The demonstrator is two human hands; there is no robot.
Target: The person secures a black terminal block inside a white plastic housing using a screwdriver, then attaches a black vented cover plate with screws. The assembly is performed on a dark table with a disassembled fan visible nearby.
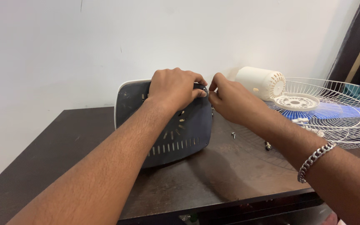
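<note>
The left hand (173, 88) was closed over the top edge of the dark slotted panel (176, 133), which stood tilted on the counter (230, 175). The right hand (230, 100) pinched something too small to identify at that edge. A slip could have tipped the panel or sent the loose screws (233, 134) rolling off.

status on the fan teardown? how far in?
Done: white wire guard and white motor housing lie on the table, loose screws beside them. In hand: left hand grips the dark slotted panel; right hand pinches at its top edge. Left: that panel, not yet freed.
</note>
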